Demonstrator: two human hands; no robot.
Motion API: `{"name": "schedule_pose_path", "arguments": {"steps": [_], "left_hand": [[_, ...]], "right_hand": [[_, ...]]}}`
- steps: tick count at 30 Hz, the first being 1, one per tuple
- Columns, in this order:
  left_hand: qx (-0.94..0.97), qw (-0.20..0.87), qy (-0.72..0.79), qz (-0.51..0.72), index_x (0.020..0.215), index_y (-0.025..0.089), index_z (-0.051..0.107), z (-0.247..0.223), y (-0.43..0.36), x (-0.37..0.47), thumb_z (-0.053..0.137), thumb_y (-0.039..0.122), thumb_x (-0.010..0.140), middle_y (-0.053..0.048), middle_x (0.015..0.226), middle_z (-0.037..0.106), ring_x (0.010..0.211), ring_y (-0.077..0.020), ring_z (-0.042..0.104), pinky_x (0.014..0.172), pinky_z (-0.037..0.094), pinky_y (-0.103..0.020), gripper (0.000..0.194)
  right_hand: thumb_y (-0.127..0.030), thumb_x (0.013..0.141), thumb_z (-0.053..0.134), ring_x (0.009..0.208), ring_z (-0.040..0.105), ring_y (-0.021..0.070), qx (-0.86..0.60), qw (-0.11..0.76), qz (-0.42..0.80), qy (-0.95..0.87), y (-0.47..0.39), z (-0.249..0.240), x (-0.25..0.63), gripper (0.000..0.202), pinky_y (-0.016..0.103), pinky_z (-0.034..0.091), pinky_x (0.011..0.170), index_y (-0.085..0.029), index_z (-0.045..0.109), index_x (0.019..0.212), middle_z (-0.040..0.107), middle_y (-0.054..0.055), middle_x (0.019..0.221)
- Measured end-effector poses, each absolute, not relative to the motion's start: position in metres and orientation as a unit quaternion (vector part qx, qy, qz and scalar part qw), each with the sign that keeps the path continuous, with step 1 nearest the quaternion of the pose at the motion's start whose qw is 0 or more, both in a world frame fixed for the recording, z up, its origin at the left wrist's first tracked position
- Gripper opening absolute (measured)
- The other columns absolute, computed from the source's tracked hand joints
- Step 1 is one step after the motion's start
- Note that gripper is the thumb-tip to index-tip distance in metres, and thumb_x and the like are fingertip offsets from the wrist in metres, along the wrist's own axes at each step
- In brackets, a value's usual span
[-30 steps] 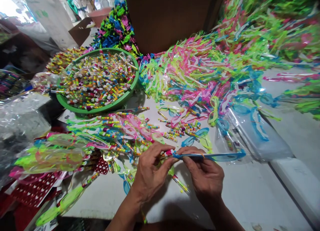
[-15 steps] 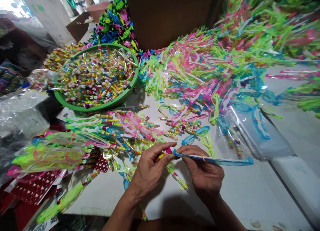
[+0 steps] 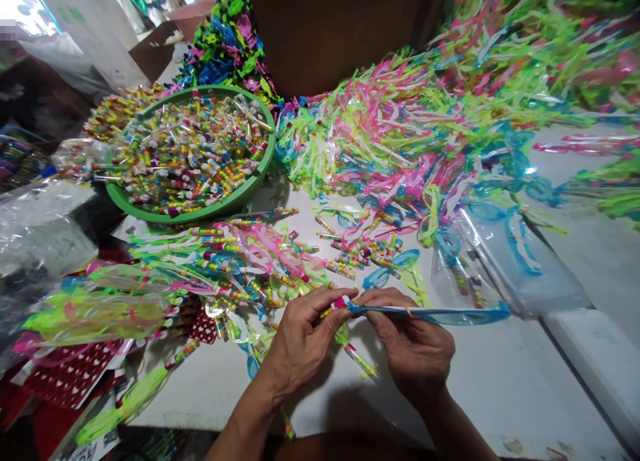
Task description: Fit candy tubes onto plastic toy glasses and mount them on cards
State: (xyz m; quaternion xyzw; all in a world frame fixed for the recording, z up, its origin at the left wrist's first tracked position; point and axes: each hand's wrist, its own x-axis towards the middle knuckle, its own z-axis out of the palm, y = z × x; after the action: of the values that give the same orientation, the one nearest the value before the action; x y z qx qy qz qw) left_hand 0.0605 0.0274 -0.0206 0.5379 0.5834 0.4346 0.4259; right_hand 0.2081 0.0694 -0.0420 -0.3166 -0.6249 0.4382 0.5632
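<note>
My left hand is closed in a pinch on a small candy tube with a pink and white end, most of it hidden by the fingers. Folded blue plastic toy glasses stretch out to the right, with my right hand closed on them near their left end. Tube and glasses meet end to end between my fingertips; how they join cannot be made out. Below the hands lies another candy tube with yellow-green plastic at its upper end. Loose candy tubes and blue glasses lie just beyond.
A green basket full of candy tubes stands at the back left. Piled toy glasses spread across the back right. Bundles of glasses with tubes lie at left. Clear plastic bags are at right, before a brown box.
Both hands have shifted slightly to the right, and the right hand's end of the blue glasses has risen a little. The pink and white end of the tube shows more now.
</note>
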Motion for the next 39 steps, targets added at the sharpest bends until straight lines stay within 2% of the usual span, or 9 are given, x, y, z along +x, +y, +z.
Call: {"name": "schedule_pose_path", "arguments": {"steps": [5, 8, 13, 16, 23, 28, 33, 39], "left_hand": [[0.554, 0.447, 0.578, 0.399, 0.114, 0.021, 0.067, -0.018, 0.028, 0.058, 0.053, 0.036, 0.093, -0.005, 0.091, 0.071, 0.078, -0.0168, 0.062, 0.078, 0.050, -0.030, 0.030], [0.547, 0.465, 0.581, 0.385, 0.116, 0.023, 0.066, -0.019, 0.028, 0.058, 0.053, 0.039, 0.093, -0.004, 0.091, 0.072, 0.076, -0.0166, 0.063, 0.077, 0.051, -0.030, 0.032], [0.523, 0.510, 0.552, 0.402, 0.119, 0.023, 0.065, -0.018, 0.027, 0.060, 0.055, 0.036, 0.092, -0.006, 0.109, 0.071, 0.092, -0.0181, 0.065, 0.084, 0.050, -0.029, 0.031], [0.532, 0.486, 0.557, 0.413, 0.118, 0.023, 0.066, -0.018, 0.025, 0.061, 0.057, 0.034, 0.091, -0.006, 0.109, 0.071, 0.096, -0.0193, 0.065, 0.083, 0.050, -0.029, 0.030], [0.598, 0.387, 0.561, 0.422, 0.113, 0.023, 0.068, -0.008, 0.025, 0.067, 0.056, 0.029, 0.092, -0.006, 0.101, 0.073, 0.087, -0.0181, 0.067, 0.076, 0.050, -0.028, 0.025], [0.609, 0.344, 0.562, 0.441, 0.111, 0.022, 0.068, -0.002, 0.025, 0.072, 0.058, 0.024, 0.090, -0.004, 0.090, 0.073, 0.081, -0.0168, 0.066, 0.073, 0.050, -0.027, 0.024], [0.559, 0.392, 0.567, 0.460, 0.109, 0.021, 0.069, 0.001, 0.028, 0.074, 0.061, 0.030, 0.088, -0.006, 0.099, 0.073, 0.084, -0.0180, 0.066, 0.075, 0.051, -0.027, 0.024], [0.562, 0.423, 0.550, 0.451, 0.112, 0.020, 0.069, 0.014, 0.033, 0.071, 0.060, 0.036, 0.088, -0.007, 0.096, 0.074, 0.080, -0.0190, 0.066, 0.079, 0.053, -0.030, 0.029]], "right_hand": [[-0.006, 0.086, 0.057, 0.079, 0.064, 0.0195, -0.331, 0.529, 0.495, -0.604, 0.070, -0.041, 0.211, 0.019, 0.030, 0.056, 0.070, -0.021, 0.070, 0.085, 0.067, 0.004, 0.081], [-0.006, 0.085, 0.058, 0.077, 0.065, 0.0205, -0.326, 0.530, 0.488, -0.613, 0.072, -0.040, 0.214, 0.018, 0.032, 0.057, 0.068, -0.020, 0.070, 0.086, 0.068, 0.004, 0.079], [-0.005, 0.084, 0.058, 0.077, 0.066, 0.0210, -0.300, 0.540, 0.457, -0.640, 0.072, -0.040, 0.215, 0.020, 0.035, 0.057, 0.070, -0.020, 0.070, 0.090, 0.070, 0.004, 0.082], [-0.007, 0.085, 0.059, 0.077, 0.065, 0.0208, -0.320, 0.540, 0.483, -0.611, 0.067, -0.038, 0.214, 0.017, 0.034, 0.056, 0.070, -0.020, 0.070, 0.088, 0.069, 0.004, 0.081], [-0.019, 0.088, 0.060, 0.086, 0.065, 0.0233, -0.364, 0.516, 0.552, -0.544, 0.060, -0.035, 0.216, 0.010, 0.032, 0.058, 0.071, -0.019, 0.070, 0.084, 0.067, 0.007, 0.085], [-0.015, 0.087, 0.060, 0.081, 0.065, 0.0206, -0.323, 0.535, 0.526, -0.577, 0.064, -0.026, 0.220, 0.012, 0.030, 0.058, 0.073, -0.018, 0.069, 0.082, 0.066, 0.006, 0.081], [-0.016, 0.088, 0.060, 0.081, 0.066, 0.0201, -0.311, 0.556, 0.523, -0.566, 0.067, -0.014, 0.218, 0.010, 0.028, 0.058, 0.072, -0.018, 0.068, 0.083, 0.067, 0.006, 0.082], [-0.017, 0.089, 0.059, 0.078, 0.066, 0.0214, -0.294, 0.557, 0.455, -0.629, 0.074, -0.005, 0.217, 0.011, 0.031, 0.058, 0.072, -0.018, 0.069, 0.085, 0.068, 0.005, 0.078]]}}
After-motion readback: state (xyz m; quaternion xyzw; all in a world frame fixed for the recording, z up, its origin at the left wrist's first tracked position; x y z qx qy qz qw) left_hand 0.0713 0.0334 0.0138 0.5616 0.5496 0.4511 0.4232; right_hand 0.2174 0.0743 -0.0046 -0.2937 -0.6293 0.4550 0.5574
